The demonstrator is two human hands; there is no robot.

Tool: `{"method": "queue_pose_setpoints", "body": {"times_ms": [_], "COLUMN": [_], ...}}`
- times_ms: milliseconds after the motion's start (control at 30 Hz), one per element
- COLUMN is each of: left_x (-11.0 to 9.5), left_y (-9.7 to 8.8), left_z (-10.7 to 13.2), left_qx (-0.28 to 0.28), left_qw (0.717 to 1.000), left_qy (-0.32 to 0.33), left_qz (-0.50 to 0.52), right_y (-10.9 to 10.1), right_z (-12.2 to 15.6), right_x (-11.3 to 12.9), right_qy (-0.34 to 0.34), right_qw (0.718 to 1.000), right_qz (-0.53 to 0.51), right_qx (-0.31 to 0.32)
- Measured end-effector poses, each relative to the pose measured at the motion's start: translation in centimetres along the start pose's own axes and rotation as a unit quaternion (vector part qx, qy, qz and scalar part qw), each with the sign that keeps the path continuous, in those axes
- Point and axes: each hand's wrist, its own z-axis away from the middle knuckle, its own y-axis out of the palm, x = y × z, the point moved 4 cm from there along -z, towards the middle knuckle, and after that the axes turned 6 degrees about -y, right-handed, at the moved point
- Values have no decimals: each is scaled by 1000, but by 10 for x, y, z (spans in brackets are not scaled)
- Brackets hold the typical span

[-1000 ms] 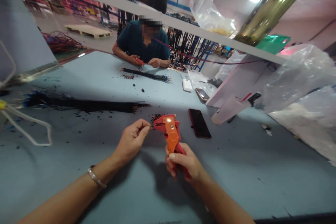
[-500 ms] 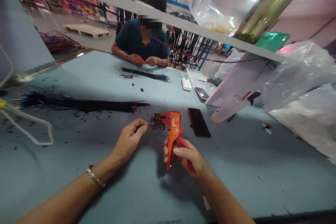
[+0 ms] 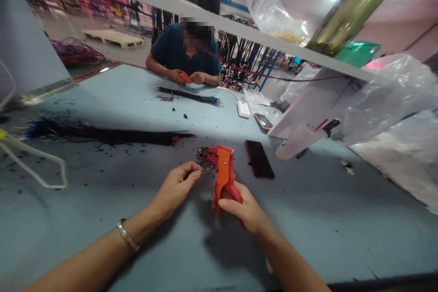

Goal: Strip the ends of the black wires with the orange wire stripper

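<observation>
Left hand (image 3: 178,188) pinched, contents indistinct, orange-red tool (image 3: 224,168) partly hiding right hand (image 3: 251,213)

Head-high, we're looking forward and down, close over the table (image 3: 325,228), person (image 3: 171,48) farther off at eleven o'clock.

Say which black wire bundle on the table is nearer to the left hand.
Nearer the left hand is the large bundle, blue at its left end; the smaller bundle, blue at its right end, lies beyond, near the co-worker.
</observation>
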Motion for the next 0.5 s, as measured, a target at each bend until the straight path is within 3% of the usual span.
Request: {"method": "queue_pose_setpoints", "body": {"times_ms": [67,233,367,500], "left_x": [0,3,4,6], "left_y": [4,9,9,10], "left_z": [2,4,6,7], "left_qx": [20,49,29,37], "left_qw": [999,981,971,969], "left_qy": [-13,-63,-98,-91], "left_qz": [38,177,217,228], "right_y": [0,9,12,10], "right_z": [1,5,6,6], "right_x": [9,20,17,19], "right_qy": [-45,-173,-204,-212], "right_qw": [986,879,811,790], "right_qz": [163,444,546,573], "right_qx": [-10,-26,-40,-58]}}
